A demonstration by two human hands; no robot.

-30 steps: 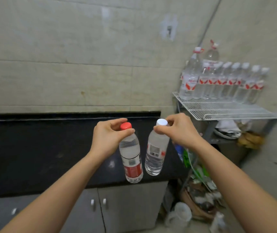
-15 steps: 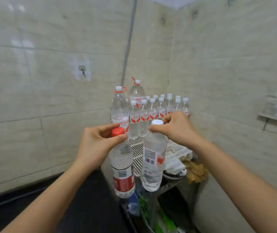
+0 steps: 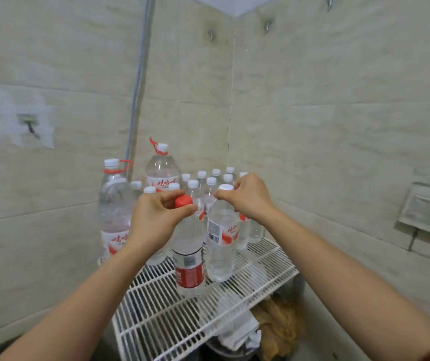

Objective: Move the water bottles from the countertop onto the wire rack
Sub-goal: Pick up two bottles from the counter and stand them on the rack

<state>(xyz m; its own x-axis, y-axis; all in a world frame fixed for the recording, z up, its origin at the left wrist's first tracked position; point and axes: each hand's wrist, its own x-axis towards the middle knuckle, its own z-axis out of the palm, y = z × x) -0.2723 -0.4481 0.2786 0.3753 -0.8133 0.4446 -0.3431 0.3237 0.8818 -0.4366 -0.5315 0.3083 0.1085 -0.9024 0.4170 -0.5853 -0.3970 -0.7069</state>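
My left hand grips a clear water bottle with a red cap and red label by its neck. My right hand pinches the white cap of a second clear bottle with a red-and-white label. Both bottles hang upright, their bases at or just above the white wire rack; I cannot tell whether they touch it. Behind them on the rack stand several small white-capped bottles and two large bottles.
The rack sits in a corner between two tiled walls, with a grey pipe running down the left wall. Below the rack lie white cloth and yellow material. A small wall-mounted shelf is at right.
The view swung from the dark countertop to the rack. Both hands carried their bottles over and down to the rack's front area, in front of the standing bottles.
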